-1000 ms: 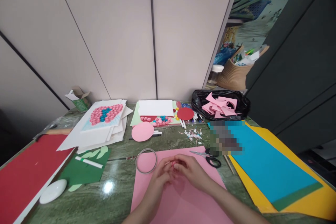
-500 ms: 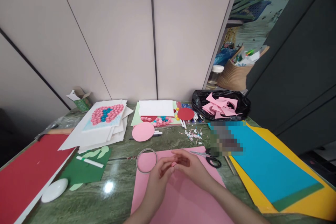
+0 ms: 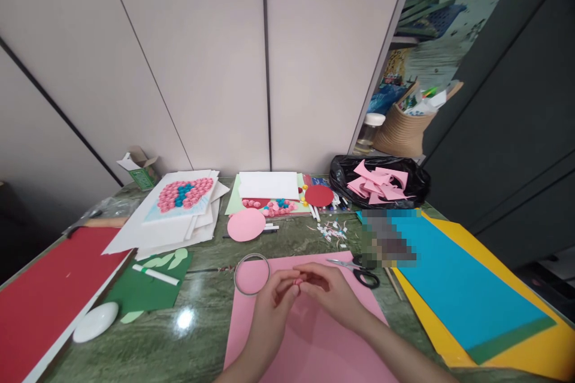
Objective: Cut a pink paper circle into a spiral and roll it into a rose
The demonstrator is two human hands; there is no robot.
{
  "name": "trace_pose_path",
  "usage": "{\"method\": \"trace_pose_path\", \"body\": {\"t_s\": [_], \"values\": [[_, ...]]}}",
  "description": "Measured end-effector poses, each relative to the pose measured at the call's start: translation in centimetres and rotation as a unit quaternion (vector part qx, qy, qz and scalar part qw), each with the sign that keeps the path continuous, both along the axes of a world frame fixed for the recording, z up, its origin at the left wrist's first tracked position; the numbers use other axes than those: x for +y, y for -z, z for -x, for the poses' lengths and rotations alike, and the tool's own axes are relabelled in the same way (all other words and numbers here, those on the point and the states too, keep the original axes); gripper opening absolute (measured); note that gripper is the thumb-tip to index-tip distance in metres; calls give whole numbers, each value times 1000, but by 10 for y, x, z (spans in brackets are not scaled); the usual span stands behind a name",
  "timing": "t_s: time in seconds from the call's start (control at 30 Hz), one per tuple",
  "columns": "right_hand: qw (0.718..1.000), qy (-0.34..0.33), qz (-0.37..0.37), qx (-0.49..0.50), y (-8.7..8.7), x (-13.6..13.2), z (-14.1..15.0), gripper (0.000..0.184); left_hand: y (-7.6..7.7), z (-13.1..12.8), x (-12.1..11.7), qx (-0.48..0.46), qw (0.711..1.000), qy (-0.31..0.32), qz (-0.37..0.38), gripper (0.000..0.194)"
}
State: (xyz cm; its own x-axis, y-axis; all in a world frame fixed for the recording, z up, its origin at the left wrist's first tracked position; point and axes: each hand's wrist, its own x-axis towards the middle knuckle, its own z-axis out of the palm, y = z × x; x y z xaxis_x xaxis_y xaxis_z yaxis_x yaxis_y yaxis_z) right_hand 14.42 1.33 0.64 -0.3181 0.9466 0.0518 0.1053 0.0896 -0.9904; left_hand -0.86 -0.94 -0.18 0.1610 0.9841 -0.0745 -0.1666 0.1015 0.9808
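Note:
Between the fingertips of both hands is a small pink paper roll (image 3: 297,282), coiled like the pink rosettes on the table. My left hand (image 3: 275,302) pinches it from the left, and my right hand (image 3: 331,294) curls round it from the right. Part of the roll is hidden by the fingers. Under both hands lies a pink paper sheet (image 3: 309,350). A metal ring (image 3: 235,281) rests on the sheet's upper left corner, beside my left hand. Black-handled scissors (image 3: 367,278) lie on the sheet just beyond my right hand.
Pink paper rosettes (image 3: 167,198) and blue ones cover a picture on white sheets at back left. A pink paper circle (image 3: 246,225) lies mid-table. Pink scraps (image 3: 377,182) fill a black bag (image 3: 338,175). Blue sheets (image 3: 462,275) flank the right, red board (image 3: 58,287) the left.
The pink roll shows slightly more between my fingertips, and my right fingers have shifted a little. The camera view has moved slightly. Both hands stay over the pink sheet.

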Motion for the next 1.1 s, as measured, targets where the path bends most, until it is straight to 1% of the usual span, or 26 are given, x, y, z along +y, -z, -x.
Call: {"method": "trace_pose_path", "body": {"t_s": [0.1, 0.27, 0.37, 0.5, 0.6, 0.67, 0.73, 0.8, 0.83, 0.87, 0.9, 0.93, 1.0, 1.1], "values": [[1000, -5, -4, -11, 0, -2, 2, 20, 0, -1, 0, -6, 1000, -3, 6, 20], [1000, 8, -3, -10, 1, -5, 8, 17, 0, -3, 1, -7, 999, -21, 28, 19], [999, 24, -12, -19, 2, -6, 11, 15, 3, -4, 1, -4, 999, -29, 26, 16], [998, 44, -26, -39, 3, -6, 14, 15, 8, -4, 2, -7, 999, -29, 16, 18], [998, 43, -20, -49, 5, -6, 13, 17, 11, -4, 3, -21, 999, -30, 20, 19], [998, 28, -13, -55, 6, -6, 12, 19, 13, -4, 5, -34, 998, -30, 47, 20], [997, 14, -19, -70, 6, -5, 10, 21, 14, -2, 7, -58, 994, -28, 89, 22], [991, 16, -40, -125, 4, 0, 6, 24, 13, -1, 9, -95, 987, -28, 127, 24], [983, 25, -51, -173, 2, 4, 2, 26, 11, 0, 10, -116, 983, -31, 141, 24], [969, 42, -60, -235, 0, 9, -3, 27, 9, 0, 10, -134, 978, -37, 154, 24], [941, 65, -69, -324, -2, 14, -11, 28, 7, 1, 11, -147, 974, -43, 166, 25], [926, 82, -67, -362, -3, 21, -21, 29, 4, 2, 11, -153, 971, -50, 177, 25], [897, 116, -54, -423, -6, 33, -47, 23, 2, 2, 11, -152, 967, -65, 192, 26], [823, 192, -4, -534, -5, 47, -94, 25, 1, 3, 11, -150, 966, -82, 197, 29]]}}
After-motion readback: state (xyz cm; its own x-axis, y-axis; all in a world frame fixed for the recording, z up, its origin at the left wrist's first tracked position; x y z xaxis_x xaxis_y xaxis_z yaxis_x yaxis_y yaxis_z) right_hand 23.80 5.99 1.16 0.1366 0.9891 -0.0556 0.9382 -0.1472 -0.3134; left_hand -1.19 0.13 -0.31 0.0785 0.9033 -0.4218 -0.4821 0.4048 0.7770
